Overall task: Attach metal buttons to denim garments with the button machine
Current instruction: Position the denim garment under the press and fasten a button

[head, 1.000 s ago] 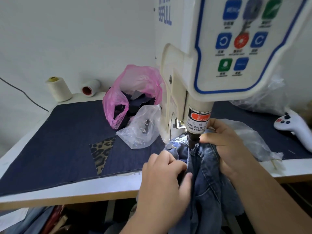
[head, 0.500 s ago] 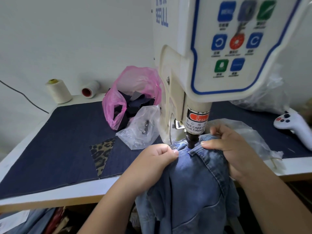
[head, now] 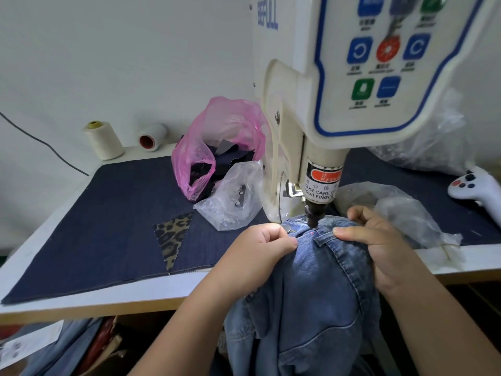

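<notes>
Two hands are engaged at the table's front edge: denim is pinched by the curled left hand [head: 260, 245] and by the right hand [head: 379, 245], and the denim garment [head: 311, 289] is held under the button machine [head: 320, 164] plunger, draping over the edge. A clear bag [head: 233, 202] lies just left.

— How's your light?
— Even and soft, daylight-white; your wall [head: 122, 63] reads flat grey. A bright spot falls on your left hand [head: 260, 248] knuckles.

— Shadows?
— Faint under your hands; dark beneath the table [head: 81, 299].

— Sharpness?
— Centre crisp. The panel [head: 379, 58] buttons are smeared, and the edges bow from your wide lens.
</notes>
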`<state>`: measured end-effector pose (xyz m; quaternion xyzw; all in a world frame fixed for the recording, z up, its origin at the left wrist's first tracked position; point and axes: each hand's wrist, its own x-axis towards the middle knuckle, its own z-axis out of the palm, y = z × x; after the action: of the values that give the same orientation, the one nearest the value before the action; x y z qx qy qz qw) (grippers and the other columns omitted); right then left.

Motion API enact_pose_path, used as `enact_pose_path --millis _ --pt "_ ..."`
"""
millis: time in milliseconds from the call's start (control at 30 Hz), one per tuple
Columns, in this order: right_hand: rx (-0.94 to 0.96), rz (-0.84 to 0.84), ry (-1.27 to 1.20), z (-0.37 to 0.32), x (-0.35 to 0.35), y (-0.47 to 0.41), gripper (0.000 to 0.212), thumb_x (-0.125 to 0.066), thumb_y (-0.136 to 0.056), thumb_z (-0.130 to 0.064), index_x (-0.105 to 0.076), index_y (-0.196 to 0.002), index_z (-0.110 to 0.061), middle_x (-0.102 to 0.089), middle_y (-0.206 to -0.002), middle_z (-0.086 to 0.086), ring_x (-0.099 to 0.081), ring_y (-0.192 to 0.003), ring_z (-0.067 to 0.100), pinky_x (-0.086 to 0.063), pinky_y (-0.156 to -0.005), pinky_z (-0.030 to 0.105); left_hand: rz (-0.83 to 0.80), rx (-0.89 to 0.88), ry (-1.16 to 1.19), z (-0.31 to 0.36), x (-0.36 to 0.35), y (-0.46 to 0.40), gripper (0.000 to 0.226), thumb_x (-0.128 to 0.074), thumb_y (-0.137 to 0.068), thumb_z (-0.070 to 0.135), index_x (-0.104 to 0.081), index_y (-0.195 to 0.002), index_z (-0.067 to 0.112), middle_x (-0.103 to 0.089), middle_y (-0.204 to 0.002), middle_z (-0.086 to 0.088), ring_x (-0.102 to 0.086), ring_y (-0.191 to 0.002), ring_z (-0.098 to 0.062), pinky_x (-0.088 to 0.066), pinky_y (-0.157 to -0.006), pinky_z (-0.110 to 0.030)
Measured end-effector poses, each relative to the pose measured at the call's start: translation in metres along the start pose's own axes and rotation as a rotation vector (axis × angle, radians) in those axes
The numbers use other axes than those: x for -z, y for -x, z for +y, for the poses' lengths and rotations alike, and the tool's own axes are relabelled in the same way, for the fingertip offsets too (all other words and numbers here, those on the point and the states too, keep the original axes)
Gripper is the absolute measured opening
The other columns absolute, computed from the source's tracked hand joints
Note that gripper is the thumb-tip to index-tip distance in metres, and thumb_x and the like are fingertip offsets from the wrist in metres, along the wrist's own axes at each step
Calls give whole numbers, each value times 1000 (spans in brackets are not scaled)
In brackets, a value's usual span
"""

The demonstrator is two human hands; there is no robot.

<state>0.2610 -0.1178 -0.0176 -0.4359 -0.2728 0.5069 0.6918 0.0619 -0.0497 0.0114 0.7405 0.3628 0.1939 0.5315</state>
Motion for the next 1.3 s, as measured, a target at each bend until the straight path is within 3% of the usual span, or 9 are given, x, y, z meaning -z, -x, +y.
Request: enact_pose_path --millis 233,400,567,867,1000,1133,1300 --pt "5 -21 -3 1 -3 0 33 -66 -59 6 -51 -76 -18 -62 -77 11 -63 -66 23 -56 -59 32 -34 64 90 -4 3 -4 41 -60 -95 25 -50 -55 25 -41 -53 11 -32 -46 -6 -27 -47 -19" --pt "-27 -30 -99 7 -2 -2 34 -64 -62 8 -50 -80 -18 -66 -74 11 -67 -62 24 -58 -55 33 -32 57 124 -5 2 -4 25 -60 -80 42 -55 -62 25 -51 -62 7 -42 -56 -8 -33 -59 -27" --pt "-35 -40 -171 13 -1 -2 33 -64 -62 6 -51 -79 -19 -68 -76 12 -69 -64 25 -59 -57 34 -25 39 174 -13 -1 -3 28 -59 -80 46 -59 -76 18 -49 -75 -6 -41 -72 -18 -30 -73 -34" --pt "-11 -54 -205 17 -1 0 31 -63 -66 6 -53 -81 -19 -71 -77 11 -71 -66 24 -59 -56 34 -19 41 237 -17 -1 -3 29 -59 -82 46 -58 -77 17 -50 -78 -8 -43 -76 -20 -33 -76 -36" --pt "5 -46 -183 18 1 1 31 -66 -66 5 -55 -80 -20 -71 -81 11 -71 -69 25 -59 -59 34 -12 45 258 -16 -3 -2 25 -60 -82 44 -59 -74 20 -54 -76 -5 -47 -74 -18 -35 -70 -33" --pt "20 -37 -170 19 2 1 30 -67 -66 4 -57 -77 -21 -71 -83 12 -71 -70 25 -60 -60 35 -11 52 274 -19 -4 -2 24 -61 -95 33 -60 -74 20 -59 -75 -3 -51 -72 -16 -38 -68 -30" --pt "35 -26 -151 19 -1 1 28 -69 -64 3 -59 -73 -22 -71 -81 11 -70 -69 24 -59 -59 34 -15 40 308 -17 -4 -1 23 -60 -82 41 -62 -74 20 -61 -77 -3 -54 -76 -18 -40 -75 -33"
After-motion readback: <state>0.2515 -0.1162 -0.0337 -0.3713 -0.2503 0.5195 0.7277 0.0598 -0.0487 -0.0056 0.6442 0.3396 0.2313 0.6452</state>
